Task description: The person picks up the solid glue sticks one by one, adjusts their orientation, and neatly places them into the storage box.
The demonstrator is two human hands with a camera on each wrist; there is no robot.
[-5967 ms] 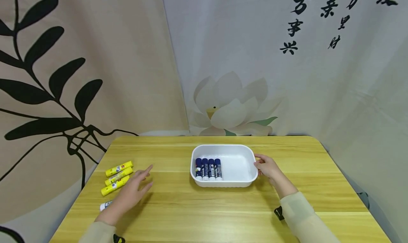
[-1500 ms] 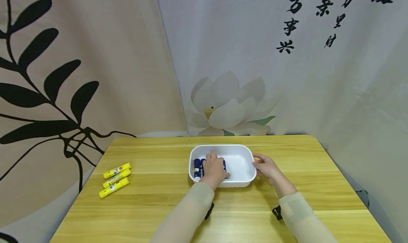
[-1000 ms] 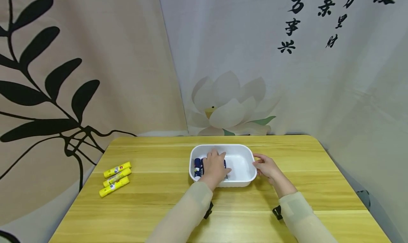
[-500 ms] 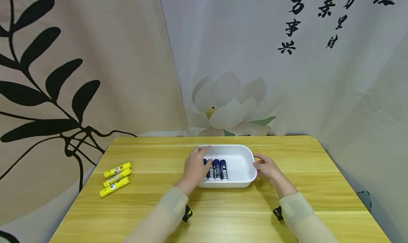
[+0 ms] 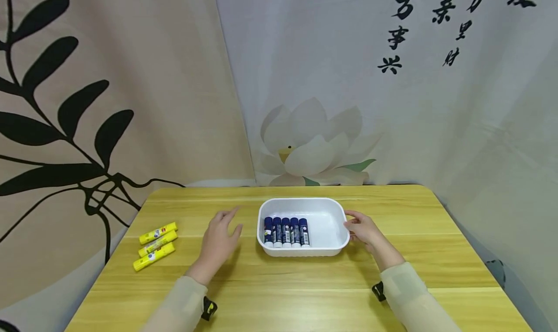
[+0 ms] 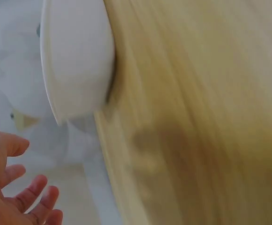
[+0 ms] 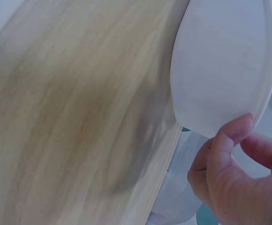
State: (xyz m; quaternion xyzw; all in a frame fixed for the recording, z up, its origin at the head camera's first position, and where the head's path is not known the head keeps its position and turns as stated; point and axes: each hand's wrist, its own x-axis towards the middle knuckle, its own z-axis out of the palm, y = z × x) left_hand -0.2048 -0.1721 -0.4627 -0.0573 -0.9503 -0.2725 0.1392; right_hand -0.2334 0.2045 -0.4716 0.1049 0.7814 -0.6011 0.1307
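A white plastic tray (image 5: 324, 251) stands on the table, with several blue-capped glue sticks (image 5: 286, 232) lined up side by side in its left half. My right hand (image 5: 365, 230) pinches the tray's right end at the rim; the right wrist view shows the fingers (image 7: 238, 127) bent against the rim. Left of the tray, my left hand (image 5: 220, 240) hangs over the table, holding nothing, its fingers loosely spread. Three yellow glue sticks (image 5: 158, 245) lie in a slanted group farther left, apart from the left hand.
The wooden table (image 5: 279, 298) has its far edge just behind the tray. A printed cloth (image 5: 183, 104) with dark leaves, a pale lotus and black characters hangs beyond it.
The white glue stick by the left wrist six seconds ago is gone from the table, and the tray's row is one longer. The left hand has left the tray, moving left; the right hand stays.
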